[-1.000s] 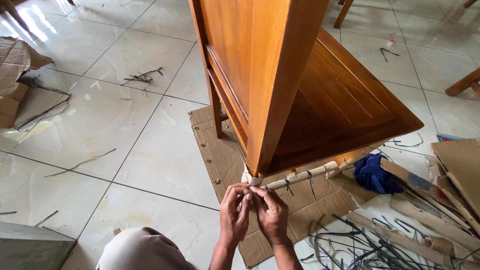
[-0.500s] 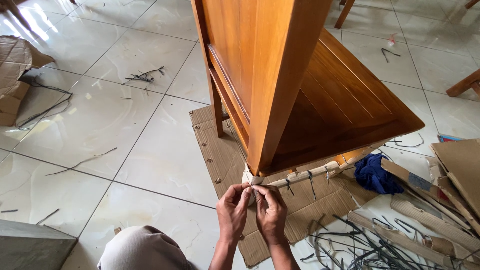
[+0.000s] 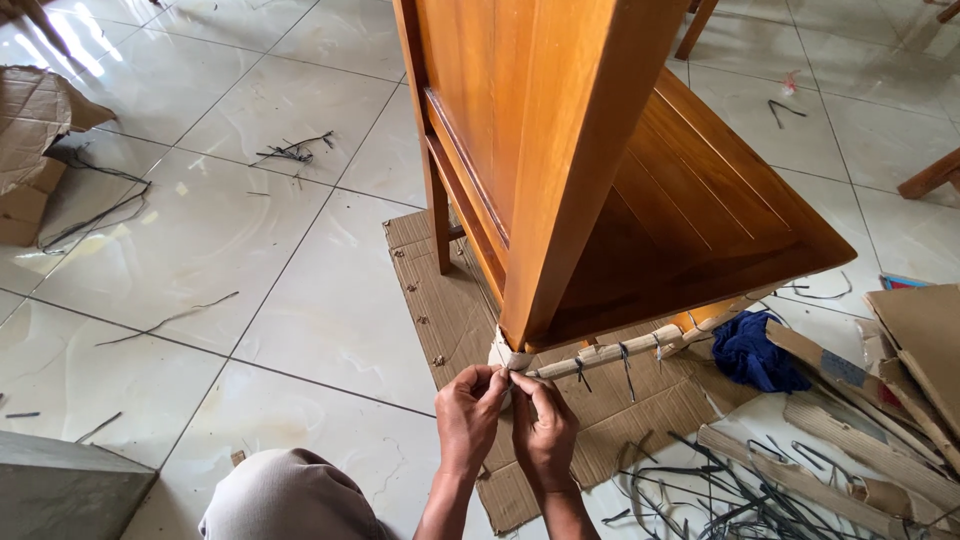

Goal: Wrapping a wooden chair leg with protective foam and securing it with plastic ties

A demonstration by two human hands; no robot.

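Note:
A varnished wooden chair (image 3: pixel 600 190) stands on a flat sheet of cardboard (image 3: pixel 450 310). Its near leg has a pale paper wrapping (image 3: pixel 508 357) at the foot, and a wrapped rail (image 3: pixel 610 355) with dark ties runs off to the right. My left hand (image 3: pixel 468 415) and my right hand (image 3: pixel 545 430) are pressed together at the foot of that leg, fingertips pinching the wrapping. The exact grip is hidden by my fingers. My knee (image 3: pixel 285 500) shows at the bottom edge.
A blue cloth (image 3: pixel 750 350) lies right of the chair. Cut black straps (image 3: pixel 720 495) and cardboard strips (image 3: pixel 860 410) litter the lower right. Torn cardboard (image 3: pixel 30 130) sits at far left; stray strap pieces (image 3: pixel 290 152) dot the white tiles. Another chair leg (image 3: pixel 930 175) is at right.
My hands have shifted slightly at the leg's foot, fingers working the wrapping. The view has drifted a little; the chair has not moved.

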